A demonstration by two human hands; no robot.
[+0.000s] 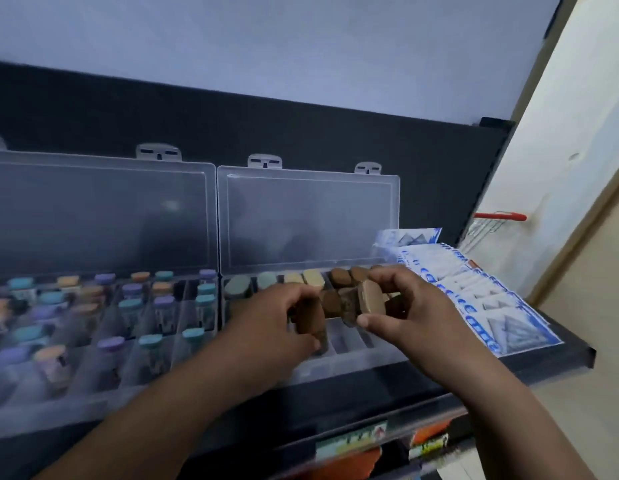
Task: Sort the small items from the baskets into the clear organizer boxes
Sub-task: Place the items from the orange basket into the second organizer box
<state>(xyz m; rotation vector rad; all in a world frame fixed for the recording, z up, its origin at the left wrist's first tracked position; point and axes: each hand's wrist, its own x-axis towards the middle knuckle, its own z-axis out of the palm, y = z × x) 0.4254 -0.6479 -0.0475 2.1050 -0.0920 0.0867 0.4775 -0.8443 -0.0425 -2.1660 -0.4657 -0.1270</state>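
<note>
OK, both hands are over the right organizer box (353,362), lid up against the back panel. The left hand (283,317) has fingers curled round one end of a bunch of brown-capped vials (335,303). The right hand (415,317) pinches the other end, thumb under and fingers on top of a tan cap. The bunch is held just above the box's middle compartments. The back row already holds grey, cream and brown caps (315,277). The left organizer box (93,403) is full of vials with teal, purple and orange caps. Blue-white sachets (481,299) lie on the shelf (560,355) just right of the box. The frame is blurry, so I can't tell the vial count.
</note>
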